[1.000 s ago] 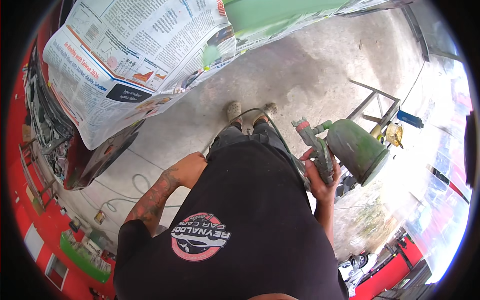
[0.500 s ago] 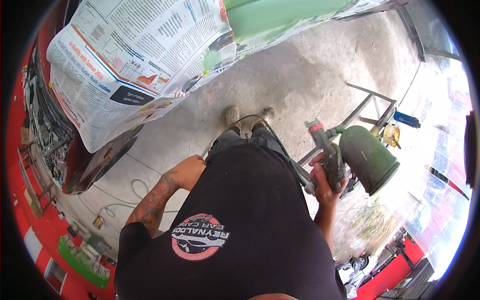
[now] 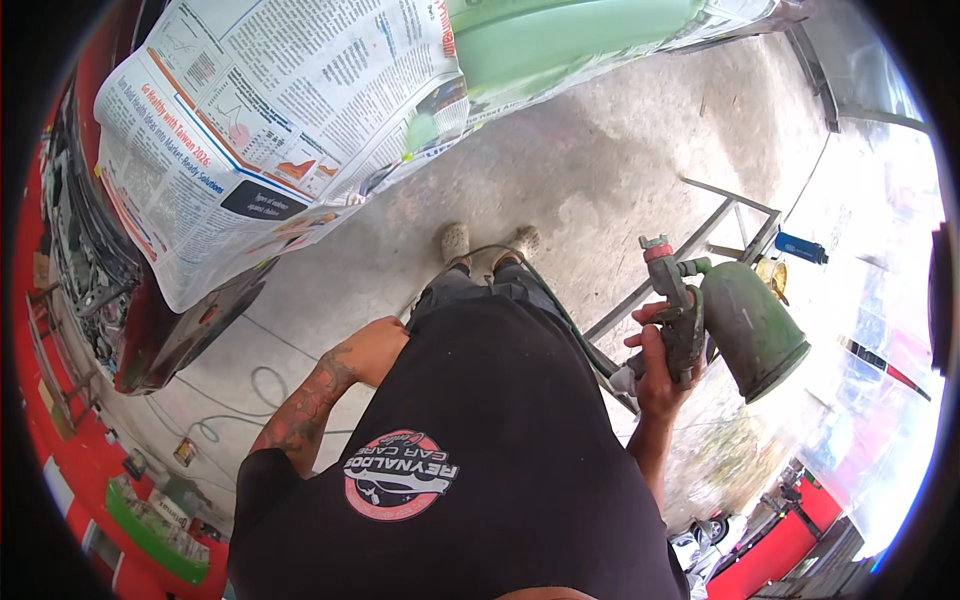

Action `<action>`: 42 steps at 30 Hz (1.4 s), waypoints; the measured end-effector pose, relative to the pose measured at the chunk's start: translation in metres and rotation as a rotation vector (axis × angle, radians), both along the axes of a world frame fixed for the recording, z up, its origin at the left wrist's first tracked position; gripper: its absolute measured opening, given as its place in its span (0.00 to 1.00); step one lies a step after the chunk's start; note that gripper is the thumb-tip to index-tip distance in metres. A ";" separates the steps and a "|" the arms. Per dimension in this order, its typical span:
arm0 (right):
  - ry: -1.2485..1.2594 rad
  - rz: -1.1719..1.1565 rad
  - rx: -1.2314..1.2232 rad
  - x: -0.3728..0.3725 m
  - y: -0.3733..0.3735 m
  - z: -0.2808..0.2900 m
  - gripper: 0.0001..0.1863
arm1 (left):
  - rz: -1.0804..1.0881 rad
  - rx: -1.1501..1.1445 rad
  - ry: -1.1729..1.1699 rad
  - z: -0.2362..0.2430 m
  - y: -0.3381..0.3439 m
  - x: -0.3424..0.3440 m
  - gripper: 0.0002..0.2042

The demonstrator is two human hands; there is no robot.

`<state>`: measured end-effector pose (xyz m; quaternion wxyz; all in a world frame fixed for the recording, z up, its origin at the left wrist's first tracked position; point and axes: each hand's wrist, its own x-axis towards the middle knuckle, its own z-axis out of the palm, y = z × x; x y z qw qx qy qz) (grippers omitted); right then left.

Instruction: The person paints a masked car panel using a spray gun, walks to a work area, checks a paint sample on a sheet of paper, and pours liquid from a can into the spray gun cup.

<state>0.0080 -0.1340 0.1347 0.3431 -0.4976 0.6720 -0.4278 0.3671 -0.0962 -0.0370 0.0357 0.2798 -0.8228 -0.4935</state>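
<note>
A paint spray gun [image 3: 683, 325] is held by its grip in my right hand [image 3: 655, 380], at my right side. Its red-ringed nozzle end points away from me, and a large dark cup [image 3: 752, 330] stained green hangs on its right. A thin air hose [image 3: 560, 305] runs from the gun's grip across my legs. My left hand [image 3: 378, 350] rests against the front of my dark shirt at the waist; its fingers are hidden by the cloth. Ahead of me is a car panel coated light green [image 3: 570, 40], with newspaper sheets [image 3: 290, 110] masking the parts beside it.
A metal frame stand [image 3: 730, 215] is at the right, with a blue object [image 3: 802, 248] and a yellow can [image 3: 771, 278] by it. Hose loops [image 3: 262, 385] lie on the concrete floor at the left. An exposed car front [image 3: 100, 250] stands at far left.
The spray gun in my right hand has shifted a little to the right, and the fingers around it look slightly more spread. My left hand stays at my waist.
</note>
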 end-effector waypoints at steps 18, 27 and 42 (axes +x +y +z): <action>-0.073 0.044 0.041 0.000 -0.011 0.010 0.15 | -0.083 0.052 -0.075 0.002 -0.010 -0.001 0.13; -0.138 0.073 0.137 -0.009 0.006 -0.007 0.14 | -0.111 0.067 -0.100 0.006 -0.018 -0.003 0.13; -0.164 -0.144 0.041 -0.020 -0.003 -0.014 0.21 | -0.160 0.083 -0.083 0.009 -0.021 -0.003 0.15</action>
